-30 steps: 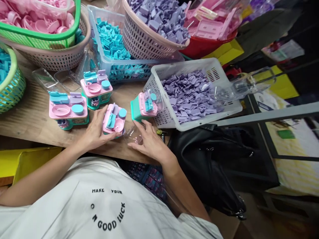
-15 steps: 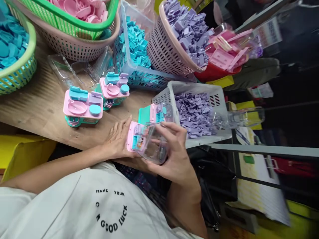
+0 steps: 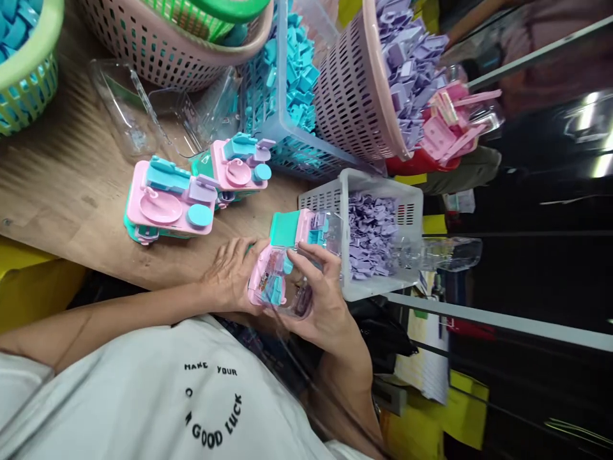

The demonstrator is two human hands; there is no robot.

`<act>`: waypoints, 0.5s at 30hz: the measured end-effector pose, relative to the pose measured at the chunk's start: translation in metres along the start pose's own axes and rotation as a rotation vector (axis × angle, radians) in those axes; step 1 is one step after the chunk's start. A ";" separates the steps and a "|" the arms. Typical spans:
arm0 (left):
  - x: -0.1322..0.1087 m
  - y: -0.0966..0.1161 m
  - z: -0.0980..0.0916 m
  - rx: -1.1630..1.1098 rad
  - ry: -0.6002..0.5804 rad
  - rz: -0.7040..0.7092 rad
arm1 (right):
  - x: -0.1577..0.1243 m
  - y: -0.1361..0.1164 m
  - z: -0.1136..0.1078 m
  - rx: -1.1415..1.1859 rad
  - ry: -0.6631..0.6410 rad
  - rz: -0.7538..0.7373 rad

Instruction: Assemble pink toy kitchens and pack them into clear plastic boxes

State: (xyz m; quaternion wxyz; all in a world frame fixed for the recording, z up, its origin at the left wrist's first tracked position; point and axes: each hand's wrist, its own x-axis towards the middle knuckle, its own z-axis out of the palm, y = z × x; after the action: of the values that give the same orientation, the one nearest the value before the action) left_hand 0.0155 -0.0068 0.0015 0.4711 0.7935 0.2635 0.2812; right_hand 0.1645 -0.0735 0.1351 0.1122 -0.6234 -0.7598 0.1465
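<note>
My left hand grips a pink toy kitchen by its base end; most of the base is hidden behind the hand. Fingers and thumb of my right hand are closed round a clear plastic cover, which sits over the kitchen's blue parts, its rim against the pink top. Just beyond my hands lies another toy kitchen, green and pink, with a clear cover on its right end. Two uncovered toy kitchens stand upright to the left, a nearer one and a farther one.
Clear plastic covers lie at the back left. Behind stand a blue-parts bin, a pink basket of purple pieces and a green basket. A white basket of purple pieces is right of my hands.
The clear cover in my right hand has moved left, further over the toy kitchen in my left hand. My view has shifted, and the objects on the table look unmoved.
</note>
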 end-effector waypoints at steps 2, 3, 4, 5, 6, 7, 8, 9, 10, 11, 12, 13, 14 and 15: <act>0.000 0.000 0.000 0.001 0.000 0.005 | 0.002 0.002 0.001 0.005 -0.027 -0.015; -0.001 0.000 -0.001 0.001 0.000 0.007 | 0.002 0.003 0.002 0.009 -0.040 -0.023; -0.001 0.000 -0.001 -0.002 0.002 0.012 | 0.003 0.003 0.002 0.015 -0.050 -0.028; -0.001 0.000 -0.001 -0.005 0.002 0.016 | 0.003 0.004 0.002 0.023 -0.056 -0.034; -0.001 -0.001 -0.001 -0.007 0.004 0.021 | 0.003 0.005 0.002 0.033 -0.056 -0.034; -0.002 -0.001 0.000 -0.006 0.006 0.026 | 0.002 0.006 0.002 0.043 -0.052 -0.029; -0.002 -0.001 0.000 -0.002 0.012 0.027 | 0.001 0.007 0.002 0.050 -0.046 -0.023; -0.002 -0.002 0.001 0.003 0.021 0.028 | 0.001 0.008 0.002 0.049 -0.038 -0.010; -0.002 -0.002 0.001 0.007 0.035 0.032 | 0.000 0.009 0.002 0.038 -0.029 0.007; -0.002 -0.003 0.002 0.008 0.054 0.046 | -0.001 0.010 0.003 0.020 -0.018 0.024; -0.002 -0.003 0.001 0.004 0.081 0.076 | -0.001 0.010 0.004 -0.002 -0.002 0.039; -0.003 -0.004 0.001 -0.005 0.114 0.123 | -0.001 0.009 0.006 -0.025 0.013 0.055; -0.002 -0.004 0.000 -0.018 0.152 0.188 | -0.001 0.007 0.007 -0.044 0.033 0.074; -0.002 -0.005 -0.002 -0.030 0.188 0.255 | -0.001 0.004 0.008 -0.055 0.057 0.099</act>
State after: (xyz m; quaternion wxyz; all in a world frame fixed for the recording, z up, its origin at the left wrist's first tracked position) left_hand 0.0118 -0.0054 -0.0025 0.4167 0.7834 0.1993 0.4159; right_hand 0.1656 -0.0743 0.1263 0.1091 -0.6669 -0.7284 0.1133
